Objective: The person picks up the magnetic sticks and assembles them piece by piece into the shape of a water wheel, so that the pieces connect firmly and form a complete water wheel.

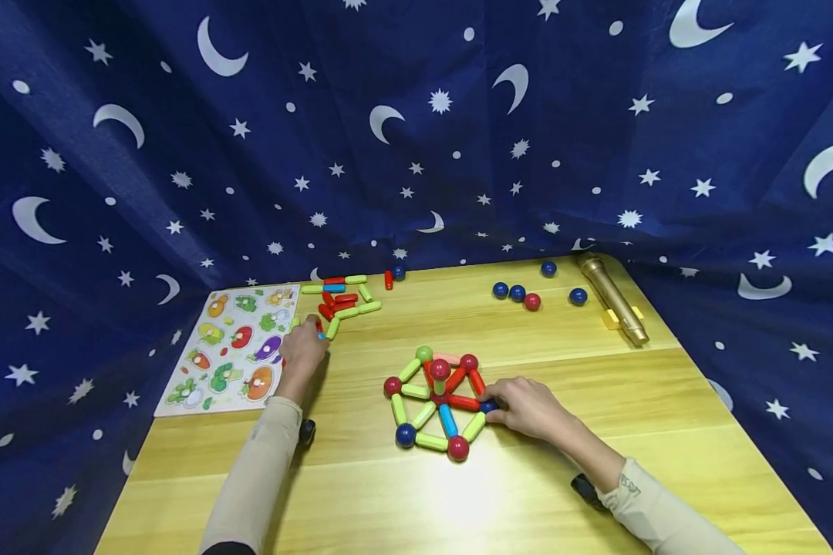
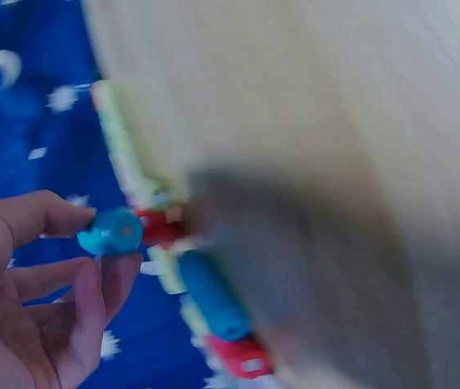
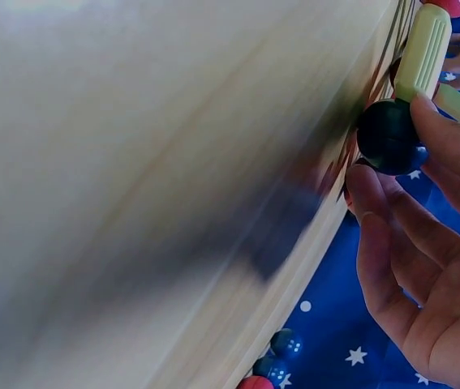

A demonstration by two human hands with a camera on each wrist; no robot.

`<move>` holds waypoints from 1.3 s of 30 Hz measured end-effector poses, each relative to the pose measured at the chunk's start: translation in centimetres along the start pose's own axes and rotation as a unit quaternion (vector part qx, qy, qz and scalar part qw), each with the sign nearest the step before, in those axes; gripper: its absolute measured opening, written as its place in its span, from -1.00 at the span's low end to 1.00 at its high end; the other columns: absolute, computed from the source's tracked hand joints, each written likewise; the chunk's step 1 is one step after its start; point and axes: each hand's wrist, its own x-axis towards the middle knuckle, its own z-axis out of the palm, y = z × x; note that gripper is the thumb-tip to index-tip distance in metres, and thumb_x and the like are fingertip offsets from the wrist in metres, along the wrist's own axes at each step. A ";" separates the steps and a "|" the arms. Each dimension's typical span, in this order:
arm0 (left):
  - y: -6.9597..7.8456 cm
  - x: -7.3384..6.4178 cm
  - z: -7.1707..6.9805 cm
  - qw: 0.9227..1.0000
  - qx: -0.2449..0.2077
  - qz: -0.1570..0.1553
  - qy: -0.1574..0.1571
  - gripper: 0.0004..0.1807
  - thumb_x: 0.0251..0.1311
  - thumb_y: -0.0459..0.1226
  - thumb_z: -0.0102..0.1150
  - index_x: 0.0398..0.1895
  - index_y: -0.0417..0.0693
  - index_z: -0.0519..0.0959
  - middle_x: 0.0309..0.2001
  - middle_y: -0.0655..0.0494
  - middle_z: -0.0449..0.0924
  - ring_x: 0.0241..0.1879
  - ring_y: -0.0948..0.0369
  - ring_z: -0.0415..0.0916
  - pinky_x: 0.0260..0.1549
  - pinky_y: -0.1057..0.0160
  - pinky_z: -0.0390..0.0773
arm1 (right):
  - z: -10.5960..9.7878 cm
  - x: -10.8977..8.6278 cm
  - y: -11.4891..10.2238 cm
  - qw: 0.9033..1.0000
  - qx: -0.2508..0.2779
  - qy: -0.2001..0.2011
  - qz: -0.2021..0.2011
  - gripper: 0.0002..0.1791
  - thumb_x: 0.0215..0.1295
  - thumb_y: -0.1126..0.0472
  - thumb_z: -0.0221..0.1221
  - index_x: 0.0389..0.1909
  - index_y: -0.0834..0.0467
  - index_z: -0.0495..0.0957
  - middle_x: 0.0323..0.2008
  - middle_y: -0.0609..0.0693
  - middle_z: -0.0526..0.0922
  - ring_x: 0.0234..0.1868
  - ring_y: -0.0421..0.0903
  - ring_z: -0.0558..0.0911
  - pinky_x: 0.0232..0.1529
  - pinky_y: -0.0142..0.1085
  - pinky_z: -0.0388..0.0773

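My left hand is over the right edge of the picture sheet, beside the loose rods. In the left wrist view its thumb and fingers pinch a blue magnetic rod, seen end-on, with a red rod right behind it. My right hand grips a dark blue ball at the right corner of a wheel-shaped build of rods and balls. A yellow-green rod joins that ball. From the red centre, rods run out to the rim, and a red ball tops a short upright rod there.
Loose red, blue and yellow-green rods lie at the back left, next to a vegetable picture sheet. Several loose balls sit at the back right, near a gold tube on yellow supports. A starry blue curtain hangs behind the table.
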 end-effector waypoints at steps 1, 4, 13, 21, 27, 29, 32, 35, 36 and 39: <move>0.1 -0.4 -0.4 1.000 -0.011 0.001 0.005 -0.45 0.13 -0.24 0.16 0.26 -0.04 0.42 -0.11 -0.29 0.62 -0.19 -0.26 0.59 -0.42 -0.12 0.54 | 0.0 0.0 0.0 1.000 0.000 0.000 0.001 -0.72 0.09 0.03 0.40 -0.17 0.00 0.71 -0.29 -0.11 0.73 -0.34 -0.23 0.59 -0.40 -0.33 0.46; 0.8 -1.9 -1.9 0.998 -0.056 0.021 0.022 -0.47 0.17 -0.22 0.13 0.27 -0.06 0.46 -0.06 -0.24 0.64 -0.13 -0.21 0.59 -0.36 -0.09 0.55 | -0.1 0.1 0.1 1.000 -0.003 0.000 0.000 -0.73 0.09 0.04 0.40 -0.18 -0.01 0.71 -0.29 -0.11 0.74 -0.33 -0.22 0.61 -0.40 -0.33 0.47; 6.9 -8.3 -2.9 0.918 -0.357 0.151 -0.087 -0.61 0.19 -0.17 0.32 0.07 -0.06 0.55 -0.03 -0.05 0.64 -0.12 0.05 0.69 -0.18 0.20 0.64 | -0.2 0.1 0.1 1.000 0.001 -0.002 0.001 -0.74 0.09 0.04 0.40 -0.18 -0.02 0.72 -0.30 -0.10 0.73 -0.35 -0.25 0.58 -0.41 -0.34 0.44; 9.5 -10.8 -0.7 0.864 -0.441 0.178 -0.167 -0.65 0.14 -0.28 0.36 -0.04 -0.13 0.51 -0.04 -0.08 0.59 -0.12 0.08 0.69 -0.22 0.28 0.65 | 0.1 0.2 -0.1 1.000 0.000 -0.002 -0.003 -0.73 0.10 0.02 0.39 -0.17 -0.01 0.71 -0.26 -0.09 0.74 -0.28 -0.16 0.64 -0.36 -0.27 0.51; 9.3 -10.9 0.3 0.845 -0.462 0.181 -0.198 -0.60 0.18 -0.34 0.30 0.04 -0.24 0.42 0.00 -0.17 0.52 -0.11 0.05 0.68 -0.18 0.20 0.67 | 0.1 0.1 -0.1 1.000 0.003 -0.003 0.002 -0.73 0.09 0.04 0.40 -0.17 0.00 0.72 -0.26 -0.08 0.74 -0.29 -0.17 0.63 -0.38 -0.28 0.50; 9.1 -10.8 0.4 0.839 -0.466 0.191 -0.208 -0.54 0.18 -0.35 0.29 0.11 -0.27 0.39 0.03 -0.19 0.52 -0.09 0.05 0.67 -0.16 0.21 0.67 | 0.1 0.1 -0.1 1.000 0.004 -0.003 0.002 -0.73 0.09 0.04 0.40 -0.17 0.00 0.72 -0.27 -0.08 0.74 -0.30 -0.18 0.62 -0.39 -0.29 0.48; 8.4 -10.4 0.2 0.841 -0.453 0.204 -0.215 -0.47 0.18 -0.36 0.29 0.21 -0.21 0.37 0.08 -0.21 0.52 -0.07 0.06 0.65 -0.16 0.26 0.66 | 0.1 0.1 -0.1 1.000 0.006 -0.004 0.002 -0.73 0.09 0.04 0.40 -0.17 0.00 0.71 -0.28 -0.09 0.74 -0.31 -0.19 0.61 -0.40 -0.31 0.47; 6.8 -8.8 -0.6 0.885 -0.385 0.201 -0.166 -0.52 0.20 -0.38 0.26 0.20 -0.14 0.43 0.03 -0.19 0.59 -0.16 0.10 0.66 -0.22 0.29 0.64 | 0.1 0.1 -0.1 1.000 0.005 -0.004 0.001 -0.73 0.10 0.03 0.40 -0.17 0.00 0.71 -0.28 -0.09 0.74 -0.31 -0.20 0.62 -0.40 -0.31 0.47; 6.0 -7.8 -0.8 0.909 -0.347 0.192 -0.129 -0.57 0.21 -0.37 0.24 0.17 -0.12 0.47 -0.02 -0.18 0.61 -0.23 0.12 0.66 -0.28 0.29 0.63 | 0.1 0.1 0.0 1.000 0.005 -0.003 0.002 -0.73 0.10 0.04 0.40 -0.17 0.00 0.71 -0.28 -0.09 0.74 -0.31 -0.20 0.62 -0.40 -0.31 0.47; 3.1 -4.7 -1.5 0.972 -0.202 0.117 -0.018 -0.68 0.26 -0.31 0.18 0.08 -0.10 0.55 -0.17 -0.17 0.67 -0.31 0.03 0.63 -0.35 0.18 0.54 | 0.2 0.1 0.0 1.000 0.003 -0.001 0.003 -0.73 0.09 0.04 0.40 -0.18 0.00 0.71 -0.28 -0.09 0.74 -0.31 -0.20 0.62 -0.39 -0.30 0.48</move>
